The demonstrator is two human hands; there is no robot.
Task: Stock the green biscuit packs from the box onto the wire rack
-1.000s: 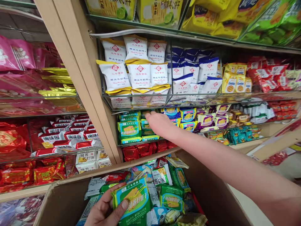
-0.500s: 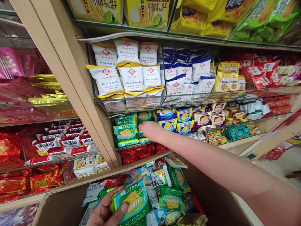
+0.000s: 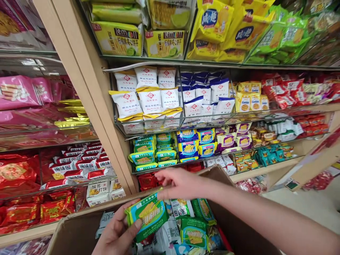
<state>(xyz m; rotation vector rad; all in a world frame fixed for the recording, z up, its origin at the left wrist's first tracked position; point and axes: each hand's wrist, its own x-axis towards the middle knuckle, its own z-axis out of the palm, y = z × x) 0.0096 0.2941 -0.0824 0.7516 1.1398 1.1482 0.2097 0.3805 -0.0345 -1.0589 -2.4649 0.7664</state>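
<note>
My left hand [image 3: 119,225] grips a green packet of soda biscuits [image 3: 149,216] above the open cardboard box, thumb across its front and fingers behind. Just over the packet's upper right corner is my right hand [image 3: 176,182], with index finger stretched leftward and thumb lower, apart from it. Nothing shows between those fingers; whether the thumb touches the packet I cannot tell. Beneath both hands, the cardboard box [image 3: 77,230] holds mixed snack packets, among them another green biscuit packet [image 3: 195,232] and a white-and-green one [image 3: 182,208].
Behind the box, a low shelf bin holds stacked green biscuit packets [image 3: 143,157] beside blue-and-yellow packets [image 3: 188,148]. White packets [image 3: 150,99] fill the bin above, with yellow lemon biscuits [image 3: 117,39] higher up. A wooden upright [image 3: 87,88] divides these from the left shelves.
My right hand has come down from the green packets' bin to above the box. My left hand still holds its packet. The view has tilted upward, showing more of the upper shelf.
</note>
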